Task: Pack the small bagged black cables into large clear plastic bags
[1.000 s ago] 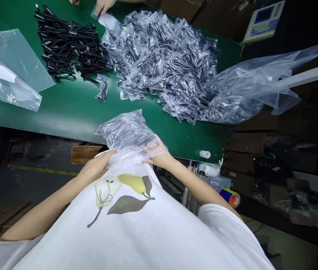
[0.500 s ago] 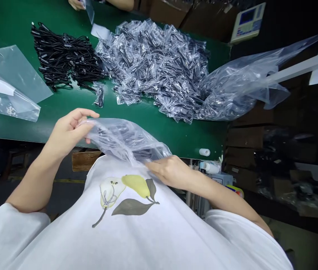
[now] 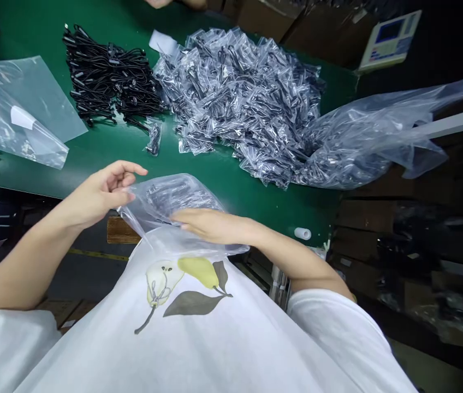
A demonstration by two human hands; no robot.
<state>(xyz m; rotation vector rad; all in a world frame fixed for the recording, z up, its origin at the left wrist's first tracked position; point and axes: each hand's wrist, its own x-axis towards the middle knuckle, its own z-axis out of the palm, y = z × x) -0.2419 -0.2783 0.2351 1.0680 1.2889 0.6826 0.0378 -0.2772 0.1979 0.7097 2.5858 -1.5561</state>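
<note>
A large clear plastic bag [image 3: 186, 246] lies against my white shirt at the table's front edge, with several small bagged black cables [image 3: 170, 192] showing through it. My left hand [image 3: 106, 191] pinches the bag's left edge between thumb and curled fingers, its index finger pointing outward. My right hand [image 3: 215, 225] reaches in from the right, fingers stretched out and lying flat at the bag's mouth over the cables. Its fingertips are partly hidden by the film.
Beyond the bag, a big heap of bagged cables [image 3: 248, 103] covers the green table [image 3: 104, 150]. Loose black cables [image 3: 112, 82] lie left of it, then an unfilled clear bag [image 3: 51, 109]. A filled large bag [image 3: 350, 147] sits right. A co-worker's arm shows at the top.
My right hand has moved left and up, from gripping the bag's right edge to lying flat over its mouth. The bag has spread wider, and the view has shifted slightly.
</note>
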